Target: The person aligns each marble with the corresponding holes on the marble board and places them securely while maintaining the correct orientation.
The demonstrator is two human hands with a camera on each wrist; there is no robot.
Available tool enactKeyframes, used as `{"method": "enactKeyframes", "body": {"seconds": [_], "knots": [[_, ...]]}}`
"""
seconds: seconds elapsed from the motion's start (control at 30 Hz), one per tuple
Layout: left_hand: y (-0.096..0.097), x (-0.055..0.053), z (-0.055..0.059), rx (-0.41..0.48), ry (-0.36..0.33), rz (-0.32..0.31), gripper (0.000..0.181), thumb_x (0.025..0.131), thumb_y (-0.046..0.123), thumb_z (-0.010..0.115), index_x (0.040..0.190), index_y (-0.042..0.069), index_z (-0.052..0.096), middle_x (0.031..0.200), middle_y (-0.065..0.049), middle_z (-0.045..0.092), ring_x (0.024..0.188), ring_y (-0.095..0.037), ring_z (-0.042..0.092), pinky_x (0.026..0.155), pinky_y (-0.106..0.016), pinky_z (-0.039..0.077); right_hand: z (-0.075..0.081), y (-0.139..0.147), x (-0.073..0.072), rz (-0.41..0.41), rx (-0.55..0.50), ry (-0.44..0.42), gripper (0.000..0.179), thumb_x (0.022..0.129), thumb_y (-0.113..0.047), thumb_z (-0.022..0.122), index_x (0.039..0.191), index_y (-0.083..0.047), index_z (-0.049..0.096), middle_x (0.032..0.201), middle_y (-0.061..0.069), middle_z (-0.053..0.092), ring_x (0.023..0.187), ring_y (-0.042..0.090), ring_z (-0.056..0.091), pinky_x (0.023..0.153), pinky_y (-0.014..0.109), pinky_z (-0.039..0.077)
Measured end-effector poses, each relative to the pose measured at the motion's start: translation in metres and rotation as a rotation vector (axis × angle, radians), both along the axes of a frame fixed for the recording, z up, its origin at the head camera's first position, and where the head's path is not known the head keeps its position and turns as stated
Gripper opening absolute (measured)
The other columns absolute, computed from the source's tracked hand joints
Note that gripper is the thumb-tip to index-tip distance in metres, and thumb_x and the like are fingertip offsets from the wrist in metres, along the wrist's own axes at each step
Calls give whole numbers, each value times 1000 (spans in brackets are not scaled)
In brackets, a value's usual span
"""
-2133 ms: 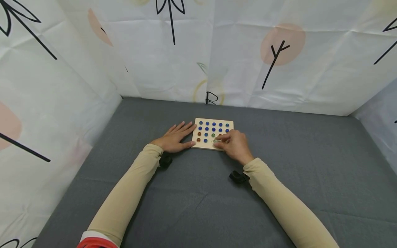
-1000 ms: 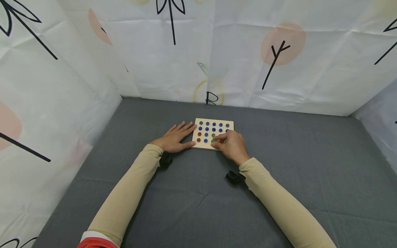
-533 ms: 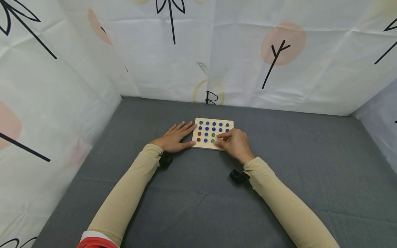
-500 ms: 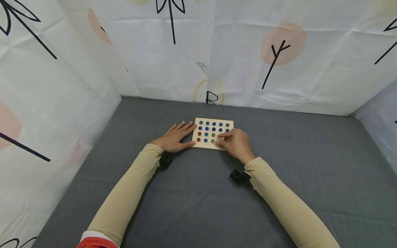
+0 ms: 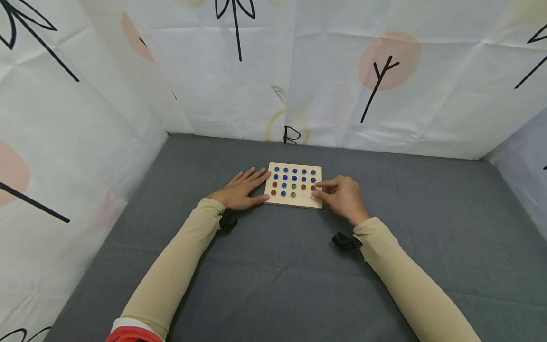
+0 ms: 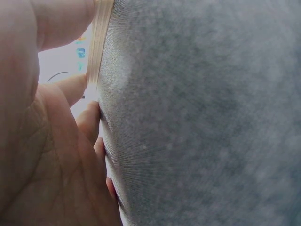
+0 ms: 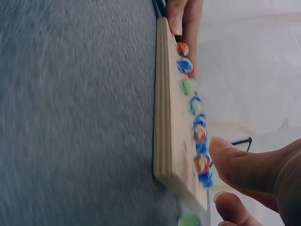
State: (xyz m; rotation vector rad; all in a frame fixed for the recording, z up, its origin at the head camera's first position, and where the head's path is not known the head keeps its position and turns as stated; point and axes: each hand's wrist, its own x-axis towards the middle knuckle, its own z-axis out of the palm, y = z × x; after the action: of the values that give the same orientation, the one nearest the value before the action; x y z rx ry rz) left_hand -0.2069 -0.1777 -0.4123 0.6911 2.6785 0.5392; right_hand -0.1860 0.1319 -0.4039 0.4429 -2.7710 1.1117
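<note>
A pale wooden marble board [image 5: 295,204] lies on the grey cloth, with rows of blue, green and orange marbles in its hollows. My left hand [image 5: 241,191] is spread flat at the board's left edge, thumb and fingertip touching it. Over the right edge hovers my right hand [image 5: 340,197], thumb and forefinger apart with nothing visible between them. A bare hollow [image 5: 303,195] shows in the front row near the thumb. In the right wrist view, a green marble [image 7: 189,220] sits past the board's right end, below the fingers; the head view hides it under the hand.
Grey cloth [image 5: 265,285] covers the table all around the board. White patterned sheets [image 5: 325,85] hang behind and at the sides. Black wrist cameras [image 5: 345,241] are strapped beneath both wrists.
My right hand has moved right, from over the front-row hollow to the board's right edge. That hollow and two orange marbles behind it have come into view. The left hand stays put.
</note>
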Motion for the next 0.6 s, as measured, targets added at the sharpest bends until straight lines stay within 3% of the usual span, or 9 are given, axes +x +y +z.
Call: {"method": "enactKeyframes", "body": {"seconds": [0.6], "knots": [[0, 0, 0, 7, 0, -10, 75, 106, 48, 49, 165, 18, 14, 170, -7, 8, 156, -31, -2, 124, -52, -4, -1, 41, -1, -65, 54, -44, 30, 89, -19, 82, 114, -3, 79, 98, 19, 69, 79, 30, 65, 59, 35, 49]]}}
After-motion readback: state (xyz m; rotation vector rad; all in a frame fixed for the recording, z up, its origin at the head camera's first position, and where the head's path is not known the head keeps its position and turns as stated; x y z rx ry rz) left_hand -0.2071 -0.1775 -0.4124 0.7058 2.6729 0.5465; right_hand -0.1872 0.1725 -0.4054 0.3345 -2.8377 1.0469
